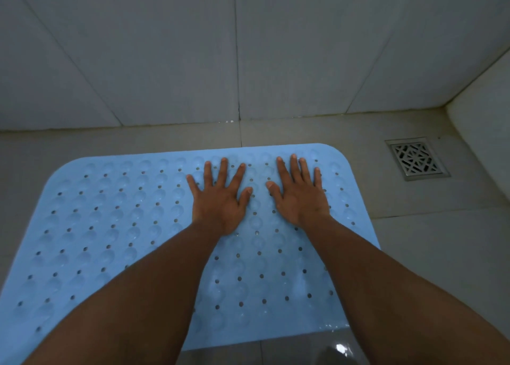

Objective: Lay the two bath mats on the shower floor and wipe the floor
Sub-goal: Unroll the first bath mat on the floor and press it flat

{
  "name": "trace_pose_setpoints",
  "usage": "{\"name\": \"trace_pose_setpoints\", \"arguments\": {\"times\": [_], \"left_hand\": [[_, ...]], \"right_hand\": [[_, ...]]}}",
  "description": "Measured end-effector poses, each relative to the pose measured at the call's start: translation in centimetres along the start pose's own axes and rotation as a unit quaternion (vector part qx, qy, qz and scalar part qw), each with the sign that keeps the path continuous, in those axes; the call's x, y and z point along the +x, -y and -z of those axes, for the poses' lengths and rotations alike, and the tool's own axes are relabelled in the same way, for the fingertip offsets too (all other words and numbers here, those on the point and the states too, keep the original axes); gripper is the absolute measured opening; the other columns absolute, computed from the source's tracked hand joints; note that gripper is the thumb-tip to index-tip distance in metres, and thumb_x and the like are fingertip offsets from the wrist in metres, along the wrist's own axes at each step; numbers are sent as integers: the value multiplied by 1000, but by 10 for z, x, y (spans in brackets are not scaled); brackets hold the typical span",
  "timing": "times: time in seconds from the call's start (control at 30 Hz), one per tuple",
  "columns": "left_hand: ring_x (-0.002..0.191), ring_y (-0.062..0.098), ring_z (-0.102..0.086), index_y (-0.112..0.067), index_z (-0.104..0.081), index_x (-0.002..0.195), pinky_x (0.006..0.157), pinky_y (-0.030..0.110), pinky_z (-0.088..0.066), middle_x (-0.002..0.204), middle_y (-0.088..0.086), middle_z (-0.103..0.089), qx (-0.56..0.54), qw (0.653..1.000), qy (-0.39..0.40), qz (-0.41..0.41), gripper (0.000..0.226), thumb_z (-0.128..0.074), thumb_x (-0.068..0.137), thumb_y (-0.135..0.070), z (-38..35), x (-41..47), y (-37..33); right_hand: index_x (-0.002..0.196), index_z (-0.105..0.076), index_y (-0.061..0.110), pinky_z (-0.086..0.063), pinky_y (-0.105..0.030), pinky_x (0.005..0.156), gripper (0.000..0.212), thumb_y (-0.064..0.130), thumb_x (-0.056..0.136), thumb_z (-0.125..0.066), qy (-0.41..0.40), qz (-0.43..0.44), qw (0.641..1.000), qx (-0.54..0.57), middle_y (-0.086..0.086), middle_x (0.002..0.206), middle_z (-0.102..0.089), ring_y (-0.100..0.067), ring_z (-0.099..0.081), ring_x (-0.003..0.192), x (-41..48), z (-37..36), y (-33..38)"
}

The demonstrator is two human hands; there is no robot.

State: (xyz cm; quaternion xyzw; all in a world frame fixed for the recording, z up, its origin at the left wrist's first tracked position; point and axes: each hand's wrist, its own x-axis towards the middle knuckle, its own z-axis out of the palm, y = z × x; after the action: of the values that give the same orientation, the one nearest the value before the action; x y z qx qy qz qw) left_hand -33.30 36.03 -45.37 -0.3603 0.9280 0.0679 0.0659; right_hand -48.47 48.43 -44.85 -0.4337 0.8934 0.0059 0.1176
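Left of the drain (pixel 416 158) | blue bath mat (pixel 110 226) lies flat on shower floor (pixel 427 254), its far-right corner nearest the drain | left grip (pixel 220 199) and right grip (pixel 300 196) both wide, fingers spread, palms pressing mat's drain-side half, likely to seat its suction cups | 1 of 2 mats visible

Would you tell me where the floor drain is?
Head view, right side: the floor drain lies apart from the blue mat, beyond its far right corner.
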Motion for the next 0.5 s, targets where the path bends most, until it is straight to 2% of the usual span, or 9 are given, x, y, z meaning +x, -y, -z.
{"name": "trace_pose_setpoints", "arguments": {"times": [0.17,0.27,0.4,0.5], "left_hand": [[151,28,14,-37,10,155,115,65,7,165,-2,15,-35,998,36,-24,65,-12,99,-60,8,4,7],[152,26,11,-31,9,157,119,60,3,165,1,14,-58,996,32,-57,65,-16,102,-54,14,-15,31],[152,26,11,-28,4,158,120,58,2,166,3,11,-45,998,-6,-49,65,-16,102,-54,15,-53,84],[152,26,8,-28,0,158,119,59,2,166,4,7,-49,998,-23,-14,66,-11,99,-57,16,-82,121]], "right_hand": [[156,15,32,12,-58,118,67,61,100,-6,57,-66,996,-30,-5,165,20,-27,20,151,-4,14,15],[157,11,27,13,-59,117,69,61,100,-8,50,-88,994,-39,-5,165,18,-26,20,151,-13,25,32],[158,11,28,12,-57,118,68,60,101,-8,17,-50,998,-15,-5,166,14,-25,16,152,-39,20,79],[159,6,28,11,-57,119,68,60,101,-12,4,-19,1000,-1,-7,167,9,-26,12,152,-57,10,126]]}}
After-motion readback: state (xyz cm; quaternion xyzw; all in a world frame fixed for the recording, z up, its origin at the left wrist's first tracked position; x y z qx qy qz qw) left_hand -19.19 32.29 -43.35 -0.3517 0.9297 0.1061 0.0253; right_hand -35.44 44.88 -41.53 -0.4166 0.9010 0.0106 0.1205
